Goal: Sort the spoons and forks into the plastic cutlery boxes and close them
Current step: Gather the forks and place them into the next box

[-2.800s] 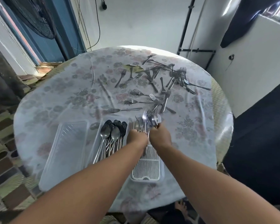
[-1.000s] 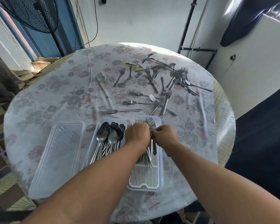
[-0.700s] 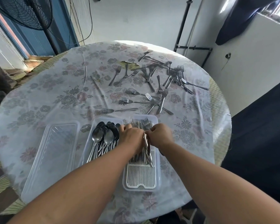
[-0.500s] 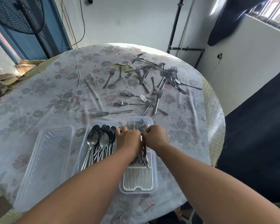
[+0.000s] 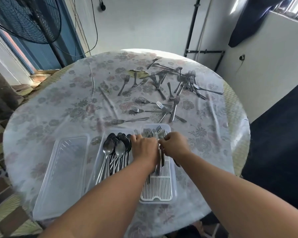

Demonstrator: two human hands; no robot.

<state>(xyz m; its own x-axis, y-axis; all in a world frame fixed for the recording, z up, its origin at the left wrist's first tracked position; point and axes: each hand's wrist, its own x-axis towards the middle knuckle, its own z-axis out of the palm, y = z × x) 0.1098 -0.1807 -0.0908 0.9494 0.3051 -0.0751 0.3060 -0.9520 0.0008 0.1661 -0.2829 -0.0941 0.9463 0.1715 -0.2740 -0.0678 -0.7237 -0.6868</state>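
Observation:
A clear box with a white slatted insert [image 5: 159,189] sits near the table's front edge. A bundle of forks [image 5: 150,133] lies in its far end. My left hand [image 5: 144,149] is curled down over the fork handles. My right hand [image 5: 175,145] pinches forks at the bundle's right side. The two hands almost touch. Immediately left stands a second clear box [image 5: 108,132] holding several spoons [image 5: 118,148]. Many loose forks [image 5: 163,93] are scattered over the far half of the table.
A clear empty plastic tray [image 5: 64,170] lies left of the spoon box. The round table [image 5: 50,109] has a floral cloth. A standing fan [image 5: 27,19] is at the far left, and a dark curtain [image 5: 279,134] hangs on the right.
Both hands brought the fork bundle down from above the box into its far end and still hold it. The view rose slightly.

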